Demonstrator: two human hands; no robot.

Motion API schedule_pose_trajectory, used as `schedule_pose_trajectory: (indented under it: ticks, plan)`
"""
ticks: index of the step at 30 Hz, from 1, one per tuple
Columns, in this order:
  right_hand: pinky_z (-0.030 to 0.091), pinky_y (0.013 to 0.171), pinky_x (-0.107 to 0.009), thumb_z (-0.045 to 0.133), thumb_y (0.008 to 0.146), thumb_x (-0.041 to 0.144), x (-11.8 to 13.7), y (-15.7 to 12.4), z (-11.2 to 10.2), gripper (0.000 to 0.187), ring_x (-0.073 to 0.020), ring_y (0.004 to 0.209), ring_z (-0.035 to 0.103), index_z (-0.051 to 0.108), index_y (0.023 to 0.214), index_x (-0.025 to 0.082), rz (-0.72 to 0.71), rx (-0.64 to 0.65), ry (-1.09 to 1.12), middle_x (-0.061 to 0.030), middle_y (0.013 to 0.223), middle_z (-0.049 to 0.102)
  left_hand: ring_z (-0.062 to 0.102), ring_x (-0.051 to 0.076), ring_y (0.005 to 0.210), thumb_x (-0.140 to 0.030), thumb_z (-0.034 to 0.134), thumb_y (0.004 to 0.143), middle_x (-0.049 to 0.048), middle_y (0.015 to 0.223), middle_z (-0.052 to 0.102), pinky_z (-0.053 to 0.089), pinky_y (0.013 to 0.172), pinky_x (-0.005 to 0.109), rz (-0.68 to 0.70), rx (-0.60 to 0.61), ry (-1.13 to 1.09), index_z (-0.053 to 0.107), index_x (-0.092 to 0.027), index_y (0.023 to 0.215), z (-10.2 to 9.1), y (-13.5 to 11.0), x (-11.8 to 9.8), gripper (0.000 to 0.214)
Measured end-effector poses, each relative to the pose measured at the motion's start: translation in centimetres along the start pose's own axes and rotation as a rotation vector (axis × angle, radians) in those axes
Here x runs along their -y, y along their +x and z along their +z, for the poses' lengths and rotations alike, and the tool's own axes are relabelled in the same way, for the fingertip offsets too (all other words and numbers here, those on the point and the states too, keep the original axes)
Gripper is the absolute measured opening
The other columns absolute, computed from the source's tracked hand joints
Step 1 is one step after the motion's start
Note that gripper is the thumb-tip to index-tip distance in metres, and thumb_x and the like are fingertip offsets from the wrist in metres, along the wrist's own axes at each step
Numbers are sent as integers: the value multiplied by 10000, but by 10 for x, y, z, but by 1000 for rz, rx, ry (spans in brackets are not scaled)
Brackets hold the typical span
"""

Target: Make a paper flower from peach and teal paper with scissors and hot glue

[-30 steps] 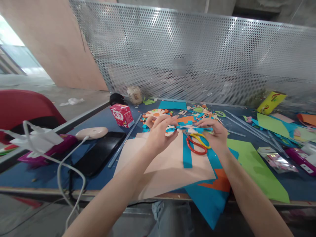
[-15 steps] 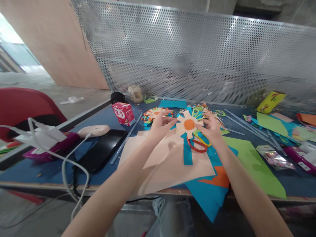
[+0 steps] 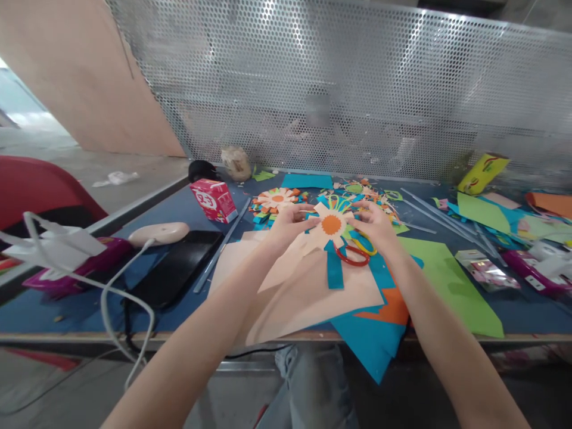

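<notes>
A paper flower (image 3: 331, 223) with cream petals, an orange centre and blue backing is held up between both hands above the table. My left hand (image 3: 286, 221) pinches its left petals. My right hand (image 3: 374, 224) grips its right edge with curled fingers. Just below the flower lie scissors (image 3: 353, 252) with red and yellow handles, on a blue paper strip (image 3: 334, 271) and cream paper sheets (image 3: 308, 292). A second finished paper flower (image 3: 273, 201) rests on the table behind my left hand.
A red carton (image 3: 213, 200), a thin grey rod (image 3: 221, 245), a black tablet (image 3: 175, 270), a cream mouse (image 3: 157, 233) and white cable (image 3: 111, 304) lie left. Green paper (image 3: 447, 277), blue and orange sheets (image 3: 379, 325), scraps and packets sit right. A perforated metal screen (image 3: 357, 95) backs the table.
The flower was flat between my hands a second ago; it has since been turned up to face me, showing its orange centre. The view has shifted slightly.
</notes>
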State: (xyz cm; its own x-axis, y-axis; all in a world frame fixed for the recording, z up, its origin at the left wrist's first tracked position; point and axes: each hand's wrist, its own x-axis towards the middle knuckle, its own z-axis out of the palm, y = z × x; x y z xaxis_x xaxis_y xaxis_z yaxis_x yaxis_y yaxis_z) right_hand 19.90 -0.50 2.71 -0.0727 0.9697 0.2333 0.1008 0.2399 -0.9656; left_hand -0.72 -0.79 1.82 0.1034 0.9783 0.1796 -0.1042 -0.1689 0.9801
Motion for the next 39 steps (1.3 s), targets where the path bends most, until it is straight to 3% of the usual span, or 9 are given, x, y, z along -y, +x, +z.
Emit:
schedule_pose_trajectory:
  ticks: [4,7,11,15,19,23,28,33,39]
  plan:
    - [463,555,-246,778,526,346,-4,4,-2,442,-116,578,586,552,882,213,-46,-71,31,38,656,632,593,91,681,-236,781,545,-17,734,648,443,659,235,-45,25,-66,614,-154,894,1,2,6,396]
    - [487,576,-252,731,596,434,-9,10,-6,399,-128,624,614,572,893,221,-56,-86,113,24,696,645,593,81,685,-213,794,518,-22,744,647,448,672,225,-57,22,-120,618,-153,845,5,1,4,376]
    - [508,586,-271,642,670,546,-12,13,-8,432,-168,762,642,575,956,230,-17,-73,135,-19,819,661,587,70,655,-221,816,464,-29,682,637,443,660,205,-37,-76,-235,614,-145,745,8,2,1,355]
    - [519,689,-292,756,565,440,-6,7,-1,473,-166,821,637,586,952,227,-54,13,23,-17,860,669,594,83,654,-250,825,446,-19,689,648,456,670,216,9,-161,-284,631,-146,777,5,6,3,397]
    - [508,727,-312,813,430,353,-6,4,6,462,-169,774,638,581,806,218,-99,-20,36,3,761,667,566,76,607,-269,814,477,-18,667,640,436,604,203,41,-155,-168,657,-147,794,3,6,3,374]
    - [504,727,-316,781,491,330,-9,8,2,350,-164,766,632,585,756,214,-133,-65,65,0,766,662,589,105,667,-295,804,489,2,712,656,451,634,218,65,-154,-115,679,-160,788,3,3,-2,351]
    - [503,681,-280,776,517,313,-7,9,-3,329,-130,708,617,586,766,213,-125,-113,153,25,753,647,589,111,693,-334,736,594,23,796,660,404,540,197,85,-207,-142,687,-187,902,-2,8,1,345]
    - [495,574,-250,803,474,323,-5,6,-3,383,-119,636,611,584,774,228,-30,-149,374,44,726,649,516,55,581,-150,756,476,-25,718,596,360,493,173,130,-232,-310,672,-180,811,-4,10,-1,347]
    - [535,635,-319,764,541,283,-9,13,-18,317,-144,690,641,576,796,260,-14,-172,535,46,717,661,557,85,655,-144,752,486,-12,754,614,426,576,209,135,-211,-326,664,-190,816,-2,7,-7,346]
